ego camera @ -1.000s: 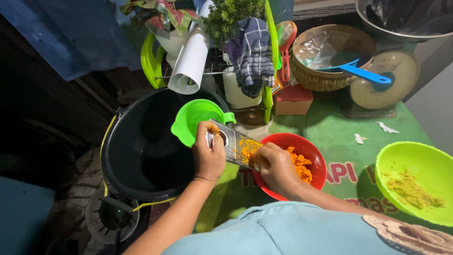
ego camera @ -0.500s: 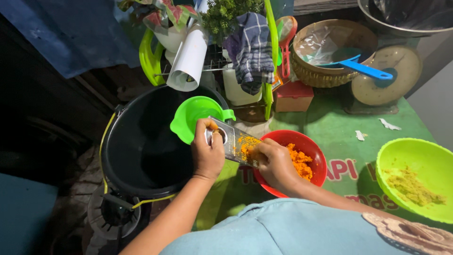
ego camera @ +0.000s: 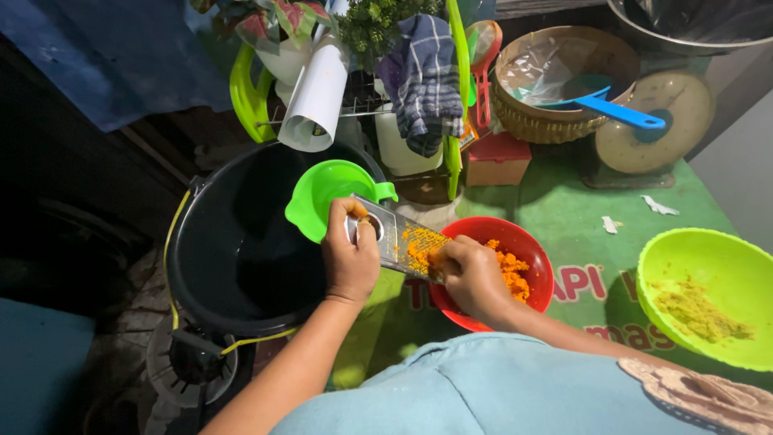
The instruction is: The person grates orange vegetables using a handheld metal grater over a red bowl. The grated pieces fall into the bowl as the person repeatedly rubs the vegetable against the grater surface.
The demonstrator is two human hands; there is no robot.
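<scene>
L hand (ego camera: 351,262) closed round the top end of flat metal grater (ego camera: 400,239), tilting it so gratings drop into red bowl (ego camera: 493,274) at 3 o'clock. R hand (ego camera: 472,278) curled, pressing sth orange, prob. a root piece (hidden), on grater face. Black bucket (ego camera: 241,242) at 9 o'clock; lime bowl (ego camera: 708,294) far right on table (ego camera: 555,209).

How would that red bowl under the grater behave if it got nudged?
The red bowl looks like thin plastic, so probably light and easy to slide on the green table cover. The orange gratings fill it only partly, adding little weight. Its rounded sides suggest it may tip.
</scene>
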